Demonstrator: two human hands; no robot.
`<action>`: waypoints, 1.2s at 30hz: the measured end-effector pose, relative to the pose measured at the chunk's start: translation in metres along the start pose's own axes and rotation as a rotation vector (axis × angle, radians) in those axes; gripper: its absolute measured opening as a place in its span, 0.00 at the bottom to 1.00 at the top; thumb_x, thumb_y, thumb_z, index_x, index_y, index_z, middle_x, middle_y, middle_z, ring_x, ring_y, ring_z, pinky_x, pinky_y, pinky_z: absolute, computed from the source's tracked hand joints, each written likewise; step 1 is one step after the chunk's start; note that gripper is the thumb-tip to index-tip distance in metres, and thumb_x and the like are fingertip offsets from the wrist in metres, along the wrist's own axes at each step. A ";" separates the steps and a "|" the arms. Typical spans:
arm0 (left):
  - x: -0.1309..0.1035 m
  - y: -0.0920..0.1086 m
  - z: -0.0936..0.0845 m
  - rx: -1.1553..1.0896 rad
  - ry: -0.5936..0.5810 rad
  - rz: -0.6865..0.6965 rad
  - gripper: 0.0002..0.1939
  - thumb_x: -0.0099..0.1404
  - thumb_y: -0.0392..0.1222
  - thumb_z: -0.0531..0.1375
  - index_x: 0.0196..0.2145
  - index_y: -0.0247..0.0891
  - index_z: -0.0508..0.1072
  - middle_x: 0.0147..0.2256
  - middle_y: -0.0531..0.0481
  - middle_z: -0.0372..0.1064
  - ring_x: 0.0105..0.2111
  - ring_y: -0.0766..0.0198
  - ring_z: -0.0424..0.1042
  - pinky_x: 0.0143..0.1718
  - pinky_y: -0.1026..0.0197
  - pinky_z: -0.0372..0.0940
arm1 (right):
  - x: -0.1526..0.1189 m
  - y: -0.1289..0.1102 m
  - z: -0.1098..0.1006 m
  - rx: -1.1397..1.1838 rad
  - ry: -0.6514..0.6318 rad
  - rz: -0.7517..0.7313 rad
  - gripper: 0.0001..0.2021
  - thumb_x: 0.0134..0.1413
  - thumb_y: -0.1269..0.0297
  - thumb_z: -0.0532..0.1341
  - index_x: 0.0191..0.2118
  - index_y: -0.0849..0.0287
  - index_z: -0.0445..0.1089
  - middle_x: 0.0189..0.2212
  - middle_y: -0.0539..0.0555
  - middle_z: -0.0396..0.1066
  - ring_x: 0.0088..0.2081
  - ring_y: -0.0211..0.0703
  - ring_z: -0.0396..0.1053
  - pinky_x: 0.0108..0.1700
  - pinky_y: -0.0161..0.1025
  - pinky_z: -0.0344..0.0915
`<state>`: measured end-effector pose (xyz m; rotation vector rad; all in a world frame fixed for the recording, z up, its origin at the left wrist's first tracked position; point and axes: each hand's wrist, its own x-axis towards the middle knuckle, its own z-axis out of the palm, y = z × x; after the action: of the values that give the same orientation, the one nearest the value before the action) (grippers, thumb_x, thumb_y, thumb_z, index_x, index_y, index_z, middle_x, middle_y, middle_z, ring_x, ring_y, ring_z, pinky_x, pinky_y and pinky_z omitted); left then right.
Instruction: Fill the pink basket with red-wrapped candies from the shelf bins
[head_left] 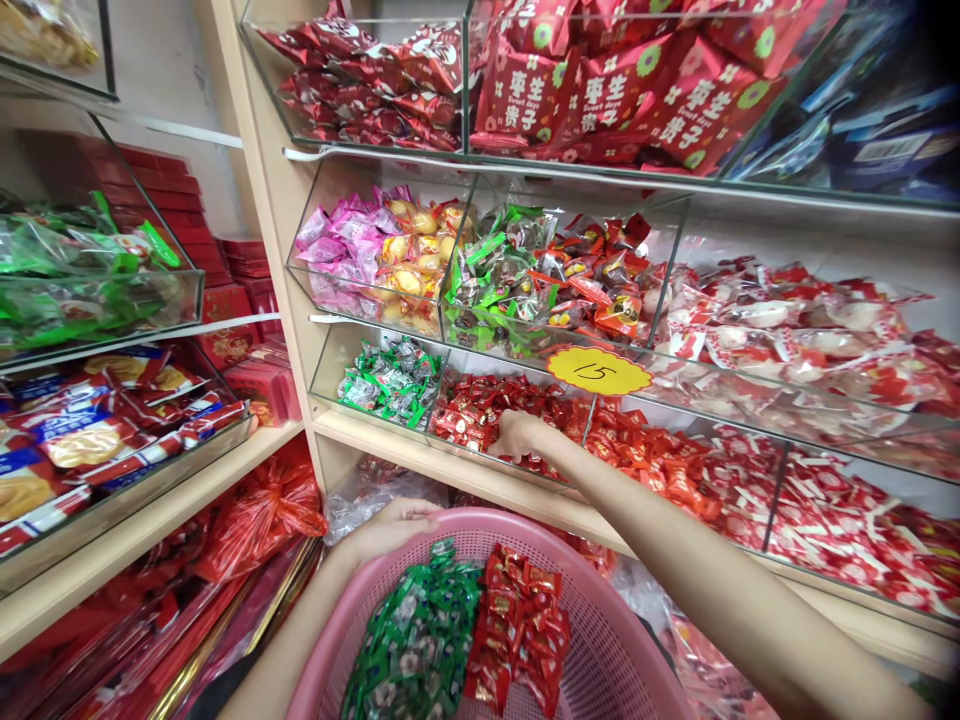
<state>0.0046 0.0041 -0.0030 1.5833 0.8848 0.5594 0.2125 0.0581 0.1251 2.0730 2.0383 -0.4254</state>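
Note:
My right hand [519, 437] reaches into the lower shelf bin of small red wrapped candies [463, 408], its fingers curled down among them; what they hold is hidden. My left hand [397, 522] grips the far left rim of a pink plastic basket [622, 610]. Inside the basket, green wrapped candies [420, 625] lie on the left and red wrapped candies [517, 630] beside them on the right. Left of my right hand is a bin of green and white candies [390, 382].
Clear bin walls and a wooden shelf edge [375, 440] stand between basket and candies. A yellow price tag [598, 371] hangs above my right hand. Shelves at left hold wrapped snacks [82, 430]; a red bag [262, 510] sits below them.

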 end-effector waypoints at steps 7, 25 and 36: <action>-0.002 0.002 0.001 -0.007 -0.017 0.007 0.22 0.52 0.46 0.58 0.42 0.30 0.70 0.39 0.44 0.70 0.37 0.58 0.67 0.37 0.62 0.60 | -0.005 0.022 -0.010 0.326 -0.021 -0.211 0.17 0.32 0.52 0.62 0.20 0.63 0.66 0.17 0.51 0.67 0.19 0.32 0.58 0.21 0.31 0.56; 0.000 0.002 0.001 0.018 0.016 -0.014 0.22 0.51 0.47 0.59 0.42 0.31 0.71 0.39 0.45 0.70 0.39 0.58 0.67 0.39 0.62 0.59 | 0.005 0.039 0.005 0.292 0.427 -0.354 0.22 0.36 0.43 0.57 0.23 0.61 0.64 0.18 0.48 0.63 0.22 0.33 0.56 0.23 0.31 0.49; -0.002 0.002 0.000 -0.026 0.001 -0.012 0.22 0.51 0.47 0.59 0.42 0.32 0.70 0.40 0.45 0.70 0.38 0.59 0.67 0.37 0.63 0.60 | 0.007 0.032 0.007 0.338 0.403 -0.610 0.18 0.38 0.48 0.59 0.28 0.61 0.64 0.21 0.46 0.62 0.23 0.32 0.56 0.25 0.30 0.51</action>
<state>0.0040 0.0020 -0.0010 1.5536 0.8837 0.5608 0.2441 0.0616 0.1139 1.7573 3.0368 -0.5014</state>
